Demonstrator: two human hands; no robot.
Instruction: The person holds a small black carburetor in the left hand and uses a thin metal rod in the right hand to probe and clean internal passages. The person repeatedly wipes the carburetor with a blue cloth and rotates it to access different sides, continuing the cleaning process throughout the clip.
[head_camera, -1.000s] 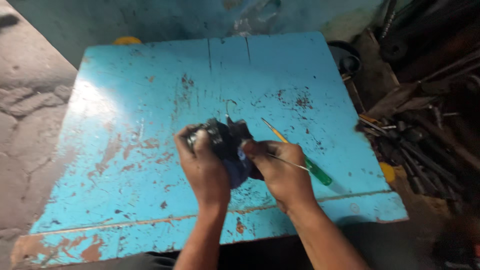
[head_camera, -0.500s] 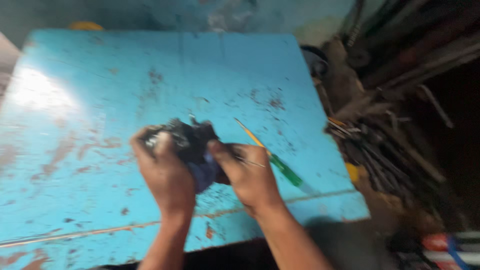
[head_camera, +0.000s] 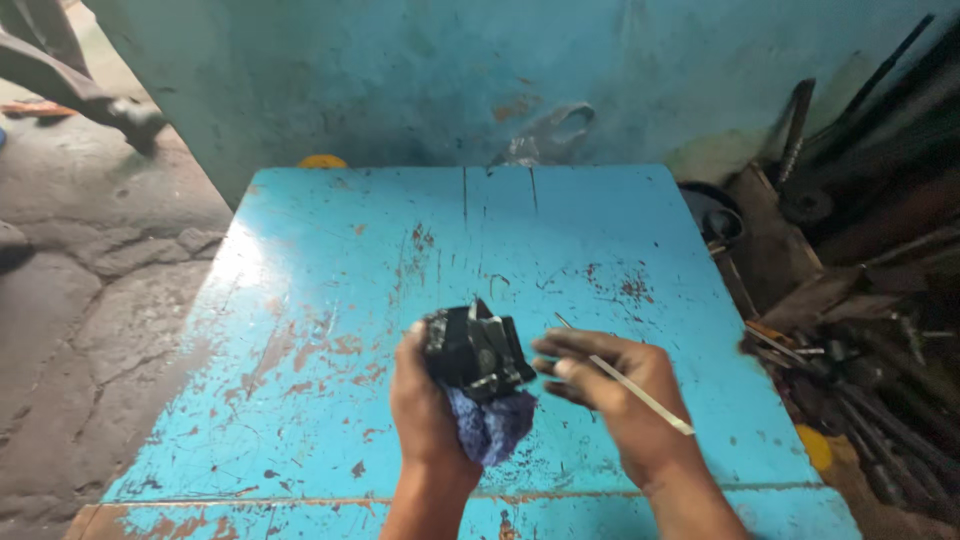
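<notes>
My left hand grips a black metal part wrapped from below in a blue cloth, just above the front middle of the worn blue table. My right hand is a little to the right of the part, not touching it, with its fingers stretched towards it. A thin pale rod runs slantwise across the top of my right hand's fingers and appears to be held between them.
A pile of dark metal bars and tools lies on the floor right of the table. A yellow object sits by the table's right front corner, and another yellow one behind its far edge. A teal wall stands behind.
My right hand has come off the black part and spread its fingers, with the thin rod now across them. The green-handled screwdriver seen on the table earlier is out of sight.
</notes>
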